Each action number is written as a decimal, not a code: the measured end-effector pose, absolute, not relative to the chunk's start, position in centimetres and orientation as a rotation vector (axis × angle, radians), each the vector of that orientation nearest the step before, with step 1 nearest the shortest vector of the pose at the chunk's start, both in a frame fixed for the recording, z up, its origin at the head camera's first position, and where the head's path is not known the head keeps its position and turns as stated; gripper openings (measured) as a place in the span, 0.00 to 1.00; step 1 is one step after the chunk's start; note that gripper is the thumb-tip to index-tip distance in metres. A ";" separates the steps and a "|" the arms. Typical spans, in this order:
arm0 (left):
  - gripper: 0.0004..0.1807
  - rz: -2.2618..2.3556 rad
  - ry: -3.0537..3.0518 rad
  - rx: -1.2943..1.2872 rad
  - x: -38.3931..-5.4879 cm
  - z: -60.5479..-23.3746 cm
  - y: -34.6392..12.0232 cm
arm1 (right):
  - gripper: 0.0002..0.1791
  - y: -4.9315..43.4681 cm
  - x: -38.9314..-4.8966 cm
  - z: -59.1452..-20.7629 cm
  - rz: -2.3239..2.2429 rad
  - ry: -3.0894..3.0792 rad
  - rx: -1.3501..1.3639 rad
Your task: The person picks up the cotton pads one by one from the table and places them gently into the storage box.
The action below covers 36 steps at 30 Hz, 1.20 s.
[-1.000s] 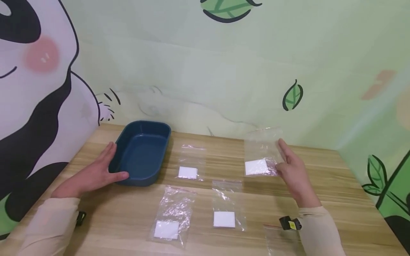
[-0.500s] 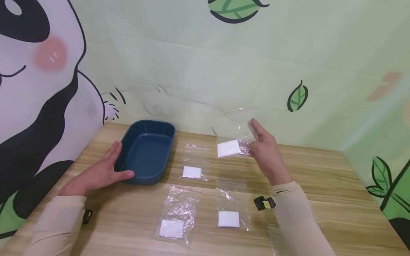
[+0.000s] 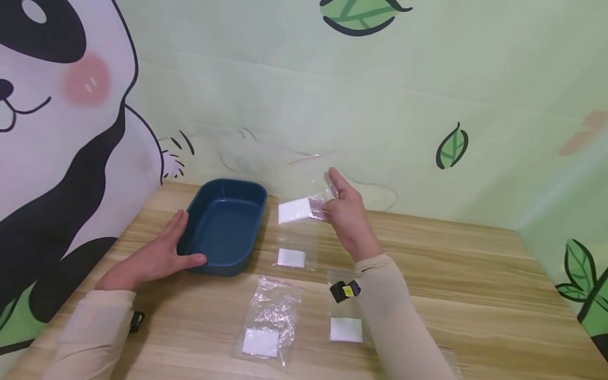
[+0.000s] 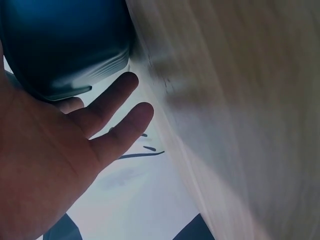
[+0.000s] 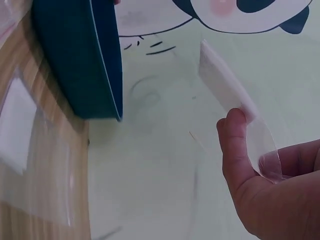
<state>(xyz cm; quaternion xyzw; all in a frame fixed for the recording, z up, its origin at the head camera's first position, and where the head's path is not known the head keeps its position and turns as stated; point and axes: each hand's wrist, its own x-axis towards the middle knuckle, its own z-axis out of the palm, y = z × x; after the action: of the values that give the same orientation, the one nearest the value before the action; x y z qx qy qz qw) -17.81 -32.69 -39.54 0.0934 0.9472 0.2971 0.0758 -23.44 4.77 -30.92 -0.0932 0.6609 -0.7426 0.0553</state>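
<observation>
My right hand (image 3: pixel 349 219) pinches a clear zip-lock bag (image 3: pixel 296 210) by its side edge and holds it above the table, right of the blue tray (image 3: pixel 222 266). A folded white piece sits in the bag's lower part. In the right wrist view the same bag (image 5: pixel 225 80) is seen nearly edge-on between thumb and fingers. Against the tray's left side rests my left hand (image 3: pixel 154 256), its thumb along the near corner. The left wrist view shows that hand's fingers (image 4: pixel 122 132) straight and spread beside the tray wall. Nothing lies inside the tray.
On the wooden table (image 3: pixel 190 327) lie more bags with white pieces: one bag (image 3: pixel 291 258) below the held one, another bag (image 3: pixel 261 340) at the front, and a third bag (image 3: pixel 345 330) partly under the right forearm. A panda-printed wall (image 3: pixel 380 105) stands behind.
My right hand has carried the zip-lock bag left and slightly up, from the table's right side to near the tray. My left hand has stayed on the tray. The view has shifted slightly.
</observation>
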 end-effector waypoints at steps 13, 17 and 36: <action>0.68 0.896 2.844 0.267 -18.0 -39.9 -32.7 | 0.50 -3.1 -24.9 -34.0 -2.232 1.931 -0.271; 0.68 0.875 2.847 0.256 -17.9 -39.9 -32.7 | 0.52 -5.5 -24.8 -34.9 -2.199 1.919 -0.225; 0.67 0.900 2.870 0.288 -17.7 -39.9 -33.1 | 0.53 -13.1 -25.4 -37.4 -2.194 1.592 0.078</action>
<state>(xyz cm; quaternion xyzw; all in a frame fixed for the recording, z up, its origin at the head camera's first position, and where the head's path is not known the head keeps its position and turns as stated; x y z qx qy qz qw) -17.69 -33.11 -39.89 0.0950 0.9482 0.2972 0.0600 -25.43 -13.07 -37.36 0.0281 0.5735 -0.7904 0.2135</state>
